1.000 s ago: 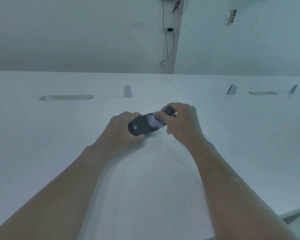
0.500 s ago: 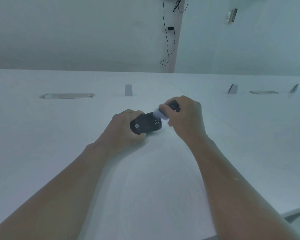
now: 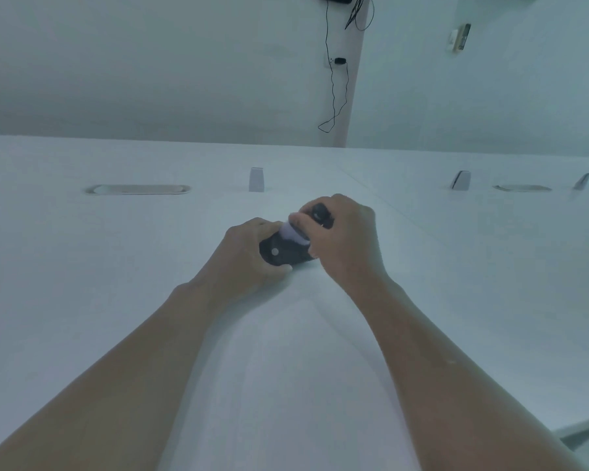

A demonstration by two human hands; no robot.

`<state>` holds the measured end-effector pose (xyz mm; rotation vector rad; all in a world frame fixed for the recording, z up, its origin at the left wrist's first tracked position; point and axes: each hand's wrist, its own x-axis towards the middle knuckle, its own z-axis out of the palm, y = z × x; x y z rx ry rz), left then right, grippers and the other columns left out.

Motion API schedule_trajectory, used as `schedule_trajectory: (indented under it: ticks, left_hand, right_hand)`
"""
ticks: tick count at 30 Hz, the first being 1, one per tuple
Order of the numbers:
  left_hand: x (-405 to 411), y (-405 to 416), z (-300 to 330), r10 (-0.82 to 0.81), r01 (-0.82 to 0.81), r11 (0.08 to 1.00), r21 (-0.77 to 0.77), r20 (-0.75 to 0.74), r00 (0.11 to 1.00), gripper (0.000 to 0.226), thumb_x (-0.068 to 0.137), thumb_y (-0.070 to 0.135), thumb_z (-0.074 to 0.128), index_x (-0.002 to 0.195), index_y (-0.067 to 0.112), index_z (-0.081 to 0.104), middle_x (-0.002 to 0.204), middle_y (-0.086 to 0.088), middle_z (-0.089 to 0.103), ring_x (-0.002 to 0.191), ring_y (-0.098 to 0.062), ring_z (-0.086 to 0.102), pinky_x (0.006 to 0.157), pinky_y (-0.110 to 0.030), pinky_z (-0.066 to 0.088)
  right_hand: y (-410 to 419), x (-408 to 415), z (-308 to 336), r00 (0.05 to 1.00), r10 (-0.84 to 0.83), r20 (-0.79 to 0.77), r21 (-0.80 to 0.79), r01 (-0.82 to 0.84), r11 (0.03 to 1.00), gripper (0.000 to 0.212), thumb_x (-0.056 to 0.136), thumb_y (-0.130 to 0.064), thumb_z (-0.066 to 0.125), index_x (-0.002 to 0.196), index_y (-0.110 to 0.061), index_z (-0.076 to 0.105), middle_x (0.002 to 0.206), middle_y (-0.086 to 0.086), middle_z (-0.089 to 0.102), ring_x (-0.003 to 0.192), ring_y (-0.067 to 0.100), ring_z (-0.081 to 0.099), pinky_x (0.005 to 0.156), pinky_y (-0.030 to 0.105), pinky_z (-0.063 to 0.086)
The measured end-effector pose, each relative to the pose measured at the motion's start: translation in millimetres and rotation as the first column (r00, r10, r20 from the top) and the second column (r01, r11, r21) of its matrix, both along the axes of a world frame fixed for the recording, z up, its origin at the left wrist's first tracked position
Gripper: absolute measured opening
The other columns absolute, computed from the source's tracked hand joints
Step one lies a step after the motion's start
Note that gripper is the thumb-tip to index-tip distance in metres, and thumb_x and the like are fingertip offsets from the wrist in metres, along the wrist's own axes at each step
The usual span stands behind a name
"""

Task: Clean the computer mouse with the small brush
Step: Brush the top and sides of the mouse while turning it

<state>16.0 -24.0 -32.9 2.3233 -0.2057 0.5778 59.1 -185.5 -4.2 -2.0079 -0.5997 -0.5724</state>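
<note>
The black computer mouse (image 3: pixel 284 253) lies on the white bench (image 3: pixel 116 266). The left hand (image 3: pixel 249 256) curls round its left side to keep it steady. Just right of the mouse, the right hand (image 3: pixel 344 239) pinches the small brush (image 3: pixel 315 215), its pale bristles touching the mouse's top. The mouse looks light, hard and smooth, so it may slide. Hold its sides.

Two hands (image 3: pixel 249 256), one mouse (image 3: pixel 281 254), one brush (image 3: pixel 295 232) (seemingly).
</note>
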Motion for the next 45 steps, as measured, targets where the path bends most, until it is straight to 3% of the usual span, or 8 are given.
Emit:
schedule_trajectory:
  ticks: [5,9,15,20,25,35,41,45]
  left_hand:
    - [-2,-3,0,-0.019,0.019,0.999,-0.046,-0.006,1.0,0.027,0.064,0.026,0.069,0.091,0.025,0.073,0.089,0.003,0.065,0.078,-0.008,0.06,0.07,-0.032,0.053]
    - [-2,-3,2,0.012,-0.013,0.999,-0.037,-0.02,1.0,0.029,0.062,0.03,0.071,0.088,0.019,0.07,0.087,0.0,0.065,0.075,-0.018,0.058,0.07,-0.032,0.051]
    - [-3,-3,1,0.007,-0.009,0.998,-0.058,-0.024,1.0,0.038,0.064,0.026,0.071,0.1,0.015,0.073,0.097,-0.002,0.068,0.086,-0.022,0.065,0.081,-0.047,0.055]
    - [-1,-2,-2,0.008,-0.009,0.998,-0.062,-0.009,1.0,0.037,0.064,0.023,0.071,0.101,0.018,0.072,0.098,0.0,0.067,0.087,-0.022,0.067,0.081,-0.05,0.057]
    - [1,-1,-3,-0.013,0.013,0.997,-0.076,0.004,1.0,0.04,0.065,0.02,0.072,0.105,0.024,0.074,0.1,0.005,0.068,0.089,-0.017,0.067,0.082,-0.045,0.059]
    - [6,4,-8,-0.006,0.012,0.992,-0.124,0.046,0.999,0.037,0.076,0.006,0.074,0.101,0.032,0.072,0.09,0.012,0.072,0.074,0.001,0.065,0.071,-0.016,0.053]
    - [8,4,-9,0.006,0.003,0.986,-0.169,0.055,0.998,0.035,0.079,0.005,0.078,0.108,0.024,0.073,0.098,0.013,0.074,0.077,-0.008,0.068,0.071,-0.017,0.055]
    - [10,4,-11,0.028,-0.017,0.989,-0.144,0.073,0.997,0.043,0.078,0.005,0.077,0.117,0.022,0.067,0.109,0.011,0.07,0.086,-0.009,0.066,0.074,-0.019,0.056]
  right_hand:
    - [4,-2,-2,0.998,0.022,-0.058,-0.132,-0.029,0.991,0.027,0.085,-0.025,0.078,0.077,0.0,0.073,0.062,0.01,0.064,0.057,0.016,0.059,0.056,0.038,0.052]
    - [-1,-2,3,0.997,0.053,-0.06,-0.037,-0.055,0.998,0.02,0.087,-0.019,0.078,0.077,-0.002,0.075,0.07,0.01,0.067,0.048,0.011,0.056,0.045,0.015,0.046]
    - [-12,11,1,0.98,-0.192,-0.054,-0.074,0.188,0.979,0.034,0.083,-0.02,0.071,0.062,0.002,0.055,0.061,0.017,0.054,0.054,0.021,0.044,0.045,0.03,0.036]
    - [-17,10,1,0.981,-0.11,-0.159,-0.138,0.088,0.986,0.034,0.082,-0.022,0.072,0.069,0.008,0.063,0.062,0.027,0.063,0.047,0.021,0.05,0.045,0.031,0.045]
    - [-14,8,6,0.993,-0.098,-0.072,0.003,0.098,0.995,0.024,0.083,-0.023,0.076,0.067,-0.005,0.073,0.052,0.001,0.066,0.053,0.019,0.065,0.057,0.024,0.053]
    - [-1,-4,3,0.975,0.081,-0.205,-0.008,-0.085,0.996,0.021,0.086,-0.022,0.08,0.073,-0.006,0.077,0.051,0.003,0.067,0.043,0.016,0.062,0.046,0.016,0.049]
    - [-18,18,3,0.978,-0.206,-0.033,0.003,0.206,0.979,0.023,0.085,-0.029,0.074,0.071,-0.011,0.073,0.075,0.006,0.072,0.067,0.019,0.064,0.057,0.014,0.045]
    - [-20,17,6,0.986,-0.144,-0.089,0.081,0.151,0.985,0.018,0.081,-0.025,0.081,0.087,-0.009,0.077,0.082,0.005,0.076,0.073,0.028,0.071,0.068,0.033,0.059]
